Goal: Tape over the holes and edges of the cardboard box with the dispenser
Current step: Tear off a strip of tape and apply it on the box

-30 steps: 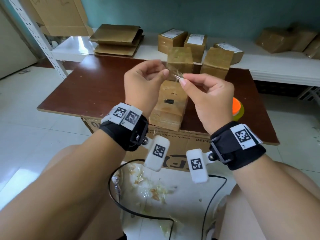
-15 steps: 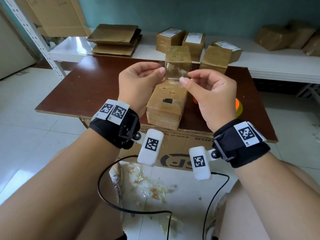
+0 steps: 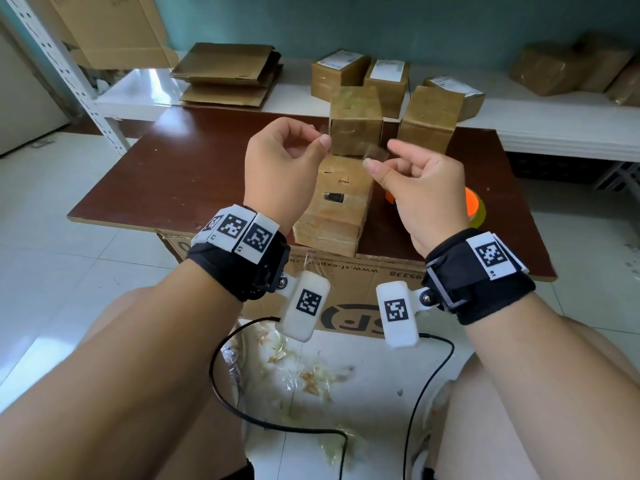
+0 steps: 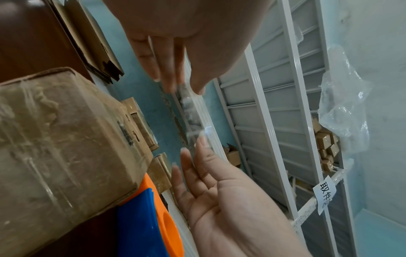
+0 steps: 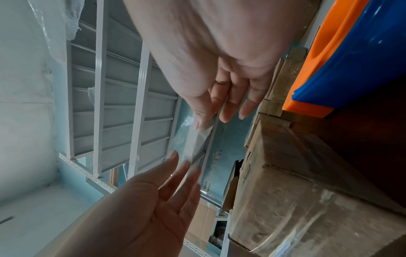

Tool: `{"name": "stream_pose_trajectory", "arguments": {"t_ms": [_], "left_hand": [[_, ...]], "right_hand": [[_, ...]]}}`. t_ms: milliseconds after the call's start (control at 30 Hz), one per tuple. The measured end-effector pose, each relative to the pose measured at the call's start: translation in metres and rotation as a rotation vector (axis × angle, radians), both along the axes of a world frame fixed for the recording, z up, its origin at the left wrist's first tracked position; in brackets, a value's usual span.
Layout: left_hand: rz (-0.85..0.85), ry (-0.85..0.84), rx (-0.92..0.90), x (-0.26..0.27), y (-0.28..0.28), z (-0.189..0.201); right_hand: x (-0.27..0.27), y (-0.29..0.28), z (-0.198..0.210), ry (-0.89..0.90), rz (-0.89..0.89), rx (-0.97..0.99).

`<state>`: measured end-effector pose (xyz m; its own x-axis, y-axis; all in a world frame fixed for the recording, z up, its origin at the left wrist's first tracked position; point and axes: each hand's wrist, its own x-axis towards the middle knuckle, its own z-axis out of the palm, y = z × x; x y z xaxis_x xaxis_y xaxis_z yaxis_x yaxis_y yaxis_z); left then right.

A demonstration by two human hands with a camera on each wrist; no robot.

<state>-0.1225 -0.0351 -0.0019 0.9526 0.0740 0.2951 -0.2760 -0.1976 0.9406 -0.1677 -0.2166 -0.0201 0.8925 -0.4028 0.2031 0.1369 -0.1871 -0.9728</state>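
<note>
While the hands are being kept raised over the table (image 3: 194, 161), a clear piece of tape (image 3: 375, 154) is being held between them in the head view. The left hand (image 3: 280, 168) is pinching one end with thumb and forefinger, and the right hand (image 3: 426, 188) is pinching the other end. Half a second ago the hands were close together and the strip was short between them; now they are being drawn apart, so the tape is being stretched flat. The box (image 3: 336, 206) is lying on the table just under the hands, with a dark hole (image 3: 333, 197) on its top face, which is not yet covered. The dispenser (image 3: 472, 207) is lying behind the right hand, mostly hidden.

In the left wrist view, the tape (image 4: 193, 114) is being seen as a thin glossy band which is running from the left hand's fingertips (image 4: 171, 85) to the right hand (image 4: 219, 196). The box (image 4: 61, 135) is at the left side, and the dispenser (image 4: 149, 222) is below it.

In the right wrist view, the tape (image 5: 195, 140) is being gripped by the right thumb and forefinger, and its far end is being met by the left hand (image 5: 153, 205). The box (image 5: 307, 200) is at the right side.

Probably the strip is now ready to be lowered over the hole.
</note>
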Motion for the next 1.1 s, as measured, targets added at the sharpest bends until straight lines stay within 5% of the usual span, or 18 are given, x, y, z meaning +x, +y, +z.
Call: {"name": "stream_pose_trajectory", "arguments": {"t_ms": [600,933,1100], "left_hand": [[-0.063,0.31,0.225,0.04,0.001,-0.016],[-0.016,0.417,0.218,0.049,0.0,-0.018],[-0.046,0.261,0.231,0.044,-0.006,-0.012]], "right_hand": [[0.028,-0.013,-0.009,0.218,0.071,0.089],[0.051,-0.018,-0.018,0.118,0.042,-0.21],[0.052,-0.01,-0.007,-0.017,0.126,-0.142]]}}
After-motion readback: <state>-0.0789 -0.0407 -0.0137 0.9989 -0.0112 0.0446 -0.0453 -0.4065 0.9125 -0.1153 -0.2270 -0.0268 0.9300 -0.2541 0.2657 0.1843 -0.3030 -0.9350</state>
